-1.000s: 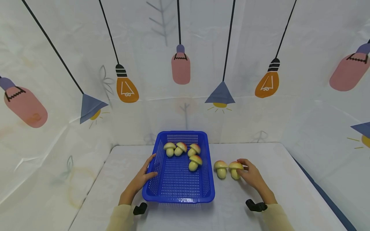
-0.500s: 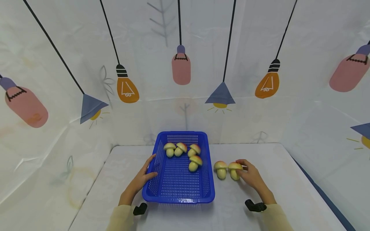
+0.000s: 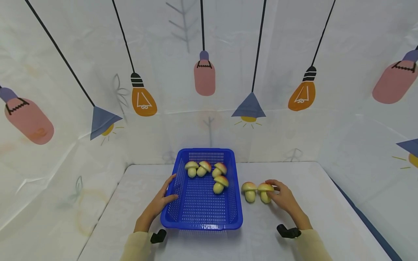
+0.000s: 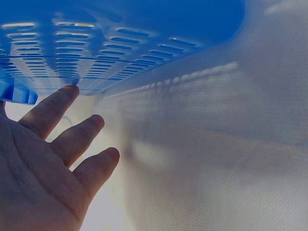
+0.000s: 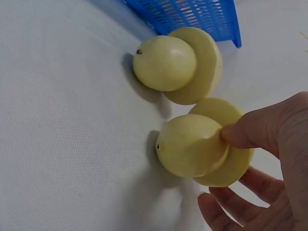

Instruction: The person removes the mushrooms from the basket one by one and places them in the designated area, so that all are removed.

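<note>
I take the blue basket [image 3: 202, 214] on the desk [image 3: 251, 243] as my landmark. A loose mushroom [image 3: 250, 195] sits just beside its right wall, and the end mushroom [image 3: 265, 196] comes next, farther out from the basket. The right hand [image 3: 285, 197] has its fingers clamped on this outer one: in the right wrist view the thumb [image 5: 250, 132] presses where cap meets stem, and the other fingers reach toward the cap's opposite side. Whether it bears on the desk or sits slightly above, I can't make out from this angle.

The left hand [image 3: 157, 203] rests at the basket's left edge, thumb lapping the rim, three fingers [image 4: 79, 139] spread apart outside the wall. Four mushrooms [image 3: 221, 184] lie inside, toward the basket's far end.

I'd want this pinch light but even, since the smooth, rounded surface looks apt to slip. The two caps right of the basket stand almost edge to edge, so straight up beats sideways, lest the neighbour roll. The left hand should only brace; a tug could shift the basket.
</note>
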The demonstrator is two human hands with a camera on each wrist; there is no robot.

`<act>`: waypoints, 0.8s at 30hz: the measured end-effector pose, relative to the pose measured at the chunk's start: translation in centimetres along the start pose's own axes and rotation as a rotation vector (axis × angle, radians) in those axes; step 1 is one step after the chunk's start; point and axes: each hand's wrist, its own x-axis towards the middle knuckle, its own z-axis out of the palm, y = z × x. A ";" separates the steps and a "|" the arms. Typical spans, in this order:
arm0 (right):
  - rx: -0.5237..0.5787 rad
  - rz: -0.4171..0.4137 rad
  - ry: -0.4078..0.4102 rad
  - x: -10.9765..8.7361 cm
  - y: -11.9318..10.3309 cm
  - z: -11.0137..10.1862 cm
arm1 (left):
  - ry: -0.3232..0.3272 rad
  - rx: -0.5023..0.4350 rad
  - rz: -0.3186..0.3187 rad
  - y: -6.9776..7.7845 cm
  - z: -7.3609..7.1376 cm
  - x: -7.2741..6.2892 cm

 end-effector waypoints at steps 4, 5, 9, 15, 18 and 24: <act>-0.001 0.017 -0.013 0.0 -0.1 0.0 | 0.001 0.001 0.001 0.0 0.0 0.0; -0.002 0.018 -0.015 0.0 -0.1 0.1 | 0.001 0.002 0.001 0.0 0.0 0.0; 0.000 0.026 -0.019 0.0 0.0 0.1 | 0.001 0.000 0.000 0.0 0.0 0.0; 0.001 0.025 -0.015 0.1 0.1 0.1 | 0.004 -0.002 -0.002 -0.3 0.0 0.0; 0.003 0.014 -0.012 0.1 0.2 0.0 | 0.007 -0.002 -0.006 -0.3 0.0 0.0; -0.009 0.010 -0.020 0.1 0.1 -0.4 | 0.007 0.000 0.001 -0.2 0.0 0.0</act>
